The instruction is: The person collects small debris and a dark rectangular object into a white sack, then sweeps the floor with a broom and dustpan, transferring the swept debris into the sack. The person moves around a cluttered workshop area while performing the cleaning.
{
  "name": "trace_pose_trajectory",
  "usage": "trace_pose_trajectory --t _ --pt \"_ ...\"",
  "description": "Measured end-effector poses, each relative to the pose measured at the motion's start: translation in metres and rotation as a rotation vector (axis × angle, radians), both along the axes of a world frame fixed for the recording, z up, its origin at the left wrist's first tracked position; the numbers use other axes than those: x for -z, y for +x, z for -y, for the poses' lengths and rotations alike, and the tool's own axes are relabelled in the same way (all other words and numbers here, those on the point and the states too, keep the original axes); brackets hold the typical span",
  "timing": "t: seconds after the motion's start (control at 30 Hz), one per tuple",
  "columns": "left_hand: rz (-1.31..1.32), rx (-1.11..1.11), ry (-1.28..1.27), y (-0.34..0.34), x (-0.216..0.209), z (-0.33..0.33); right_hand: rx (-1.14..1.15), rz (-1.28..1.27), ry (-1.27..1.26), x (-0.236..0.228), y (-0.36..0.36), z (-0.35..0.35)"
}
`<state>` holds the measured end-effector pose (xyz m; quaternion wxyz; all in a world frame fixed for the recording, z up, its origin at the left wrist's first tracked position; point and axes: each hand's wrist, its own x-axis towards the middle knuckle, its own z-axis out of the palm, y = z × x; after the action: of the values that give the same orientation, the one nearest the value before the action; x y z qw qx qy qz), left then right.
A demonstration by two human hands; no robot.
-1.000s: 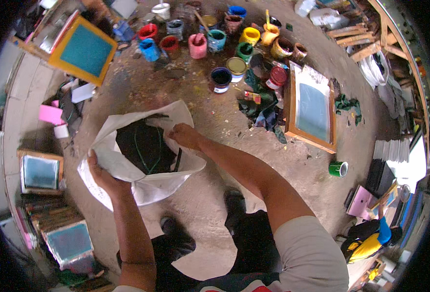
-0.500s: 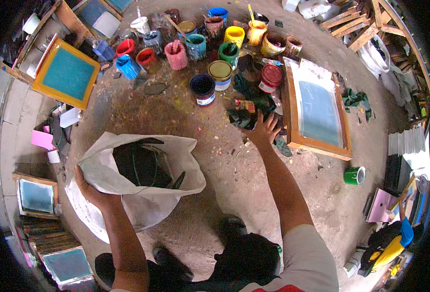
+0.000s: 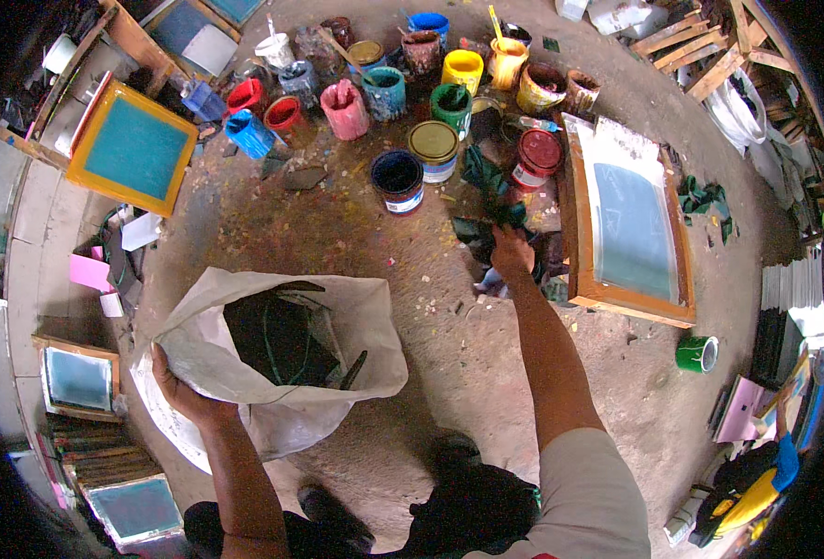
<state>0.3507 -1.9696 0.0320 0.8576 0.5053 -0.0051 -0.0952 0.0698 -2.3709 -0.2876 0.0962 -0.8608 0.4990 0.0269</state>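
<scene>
My left hand (image 3: 186, 391) is closed on the rim of a white woven sack (image 3: 365, 359), which stands with its mouth wide. Dark material with a thin green strand (image 3: 277, 335) lies inside it. Over on the right, my right hand (image 3: 512, 252) reaches down to the floor, its fingers drawn together on a dark green cloth scrap (image 3: 473, 231); the fingertips are partly hidden. More dark scraps lie around that hand, along with a crumpled pale piece (image 3: 491, 281). Just right of it rests a wooden-framed screen (image 3: 631, 228) with a blue-grey mesh.
Several paint tubs stand at the back, among them a yellow tub (image 3: 461, 70) and a pink tub (image 3: 345, 112). Nearer are a dark blue can (image 3: 397, 182) and a red-lidded can (image 3: 538, 156). A green can (image 3: 697, 354) lies at right. An orange-framed screen (image 3: 132, 147) leans at left.
My right hand has gone from spread fingers above the scraps to closed fingers on a dark green one. The left hand keeps its hold on the sack. The whole view has shifted slightly.
</scene>
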Motion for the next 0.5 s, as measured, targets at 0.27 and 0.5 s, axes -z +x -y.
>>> trace_pose_trajectory --t 0.27,0.5 --pt "-0.044 0.021 -0.022 -0.006 -0.001 0.001 -0.015 0.491 0.326 -0.038 0.004 -0.023" --pt "-0.030 -0.003 0.055 -0.011 0.006 -0.007 0.202 0.092 0.294 -0.105 0.098 0.043"
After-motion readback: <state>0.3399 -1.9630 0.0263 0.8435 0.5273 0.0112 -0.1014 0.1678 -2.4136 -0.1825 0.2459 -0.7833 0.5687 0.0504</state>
